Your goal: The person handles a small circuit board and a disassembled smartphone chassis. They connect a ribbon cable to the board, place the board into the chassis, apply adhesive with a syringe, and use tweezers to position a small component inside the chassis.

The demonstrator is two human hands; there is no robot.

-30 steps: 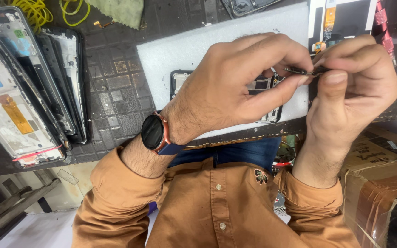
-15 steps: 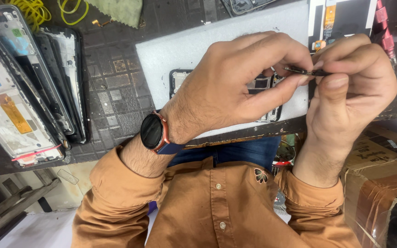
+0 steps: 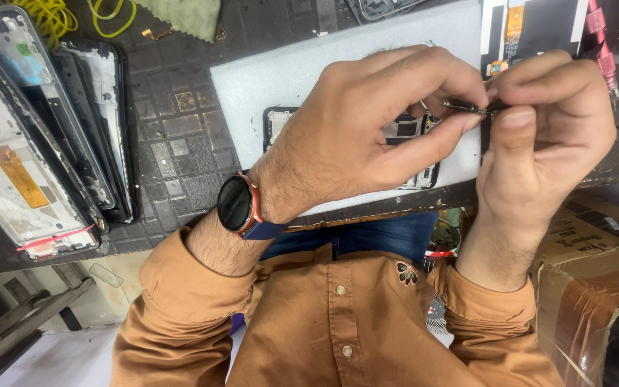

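Observation:
My left hand (image 3: 374, 122), with a dark round watch (image 3: 236, 204) on its wrist, and my right hand (image 3: 546, 136) meet fingertip to fingertip above the bench edge. Between them sits a small thin dark metal piece (image 3: 467, 108), pinched by the thumb and forefinger of each hand. Under my left hand lies an opened phone body (image 3: 275, 125) on a white foam sheet (image 3: 266, 79); most of the phone is hidden by the hand. I cannot tell what the metal piece is.
A stack of stripped phone frames (image 3: 30, 158) lies at the left on the dark tiled mat. Yellow cable (image 3: 51, 18) and a green cloth (image 3: 188, 14) are at the top. A red-handled tool (image 3: 600, 36) and a taped cardboard box (image 3: 596, 265) are at the right.
Both hands keep their pinch on the small metal piece; they have barely shifted.

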